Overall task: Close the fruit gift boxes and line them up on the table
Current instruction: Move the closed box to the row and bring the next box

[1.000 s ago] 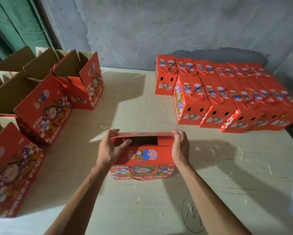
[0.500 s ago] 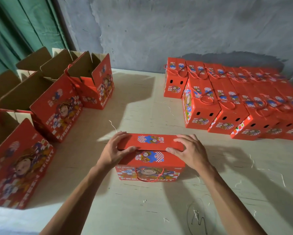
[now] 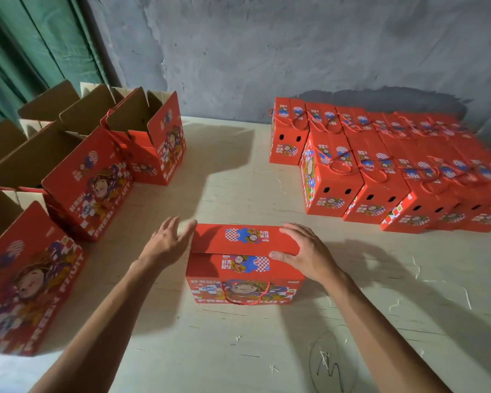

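A red fruit gift box [image 3: 243,268] stands in front of me on the pale table [image 3: 380,307], its top flaps folded down and a red cord handle hanging on its near face. My right hand [image 3: 305,249] rests on the box's top right corner, fingers over the far flap and thumb at that flap's front edge. My left hand [image 3: 167,241] hovers just off the box's left end with fingers spread, holding nothing. Closed red boxes [image 3: 380,177] stand in rows at the back right. Open red boxes [image 3: 88,180] with raised flaps stand along the left.
A rough grey wall runs behind the table and a green curtain [image 3: 26,46] hangs at the far left. Thin straw-like scraps litter the tabletop on the right. A dark scribble [image 3: 328,361] marks the near table surface.
The box's top flap has come down from open to folded flat. My left hand has lifted off the box's left end and now has spread fingers. My right hand has stayed on the lid.
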`<state>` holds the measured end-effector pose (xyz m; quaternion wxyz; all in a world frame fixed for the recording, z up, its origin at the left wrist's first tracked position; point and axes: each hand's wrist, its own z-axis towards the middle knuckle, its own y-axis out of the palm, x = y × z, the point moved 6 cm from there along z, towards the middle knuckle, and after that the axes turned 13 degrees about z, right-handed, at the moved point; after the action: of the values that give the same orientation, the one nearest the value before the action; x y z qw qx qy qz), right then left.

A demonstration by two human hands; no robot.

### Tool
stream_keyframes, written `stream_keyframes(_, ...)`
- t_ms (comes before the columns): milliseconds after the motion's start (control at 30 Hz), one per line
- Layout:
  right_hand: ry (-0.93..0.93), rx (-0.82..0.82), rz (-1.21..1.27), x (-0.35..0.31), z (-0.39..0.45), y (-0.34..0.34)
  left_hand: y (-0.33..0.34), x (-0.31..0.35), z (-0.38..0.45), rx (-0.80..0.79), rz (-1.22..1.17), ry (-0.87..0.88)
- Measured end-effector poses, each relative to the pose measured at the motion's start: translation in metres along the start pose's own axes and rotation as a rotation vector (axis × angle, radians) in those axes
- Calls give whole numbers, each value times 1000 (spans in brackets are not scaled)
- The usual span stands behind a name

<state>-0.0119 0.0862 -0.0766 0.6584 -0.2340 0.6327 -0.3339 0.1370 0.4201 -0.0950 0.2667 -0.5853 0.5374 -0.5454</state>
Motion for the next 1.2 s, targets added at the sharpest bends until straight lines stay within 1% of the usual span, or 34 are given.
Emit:
stream_keyframes(67,-15,-15,-62,-2,1,0,-12,4,-5,107,208,-25)
stream_keyframes(100,-19,-28,-90,-3,2,0,-19,9,-8,184,254,-4)
stream_keyframes(133,-24,-40,-115,-4,2,1,-24,17,-10,243,254,65)
stream_keyframes(167,-33,-50,-143,-5,2,1,-25,25,-10,250,221,165)
stream_keyframes(200,-44,-57,-172,-6,3,1,-23,34,-10,205,171,269)
stream_keyframes(233,-54,-63,-198,-6,3,1,-18,41,-10,127,137,353)
stream_keyframes(267,-58,-73,-218,-7,4,0,-11,46,-9,52,142,410)
stream_keyframes(333,-44,-94,-226,-6,6,-1,1,52,-7,-21,190,464)
stream_keyframes(500,12,-137,-194,-4,11,-3,16,51,-1,-27,78,487)
stream_keyframes(633,-43,-151,-322,-10,13,2,18,50,1,-37,40,486)
stream_keyframes(733,-60,-151,-415,-14,14,6,16,54,0,19,39,499)
stream_keyframes(833,-84,-110,-489,-20,16,6,13,60,0,95,84,515)
stream_keyframes(900,-89,-104,-510,-22,17,7,12,63,-1,100,124,534)
stream_keyframes(1000,-94,-141,-542,-20,18,10,12,64,-4,86,188,542)
stream_keyframes(1200,-131,-173,-462,-22,16,15,12,69,-11,92,226,574)
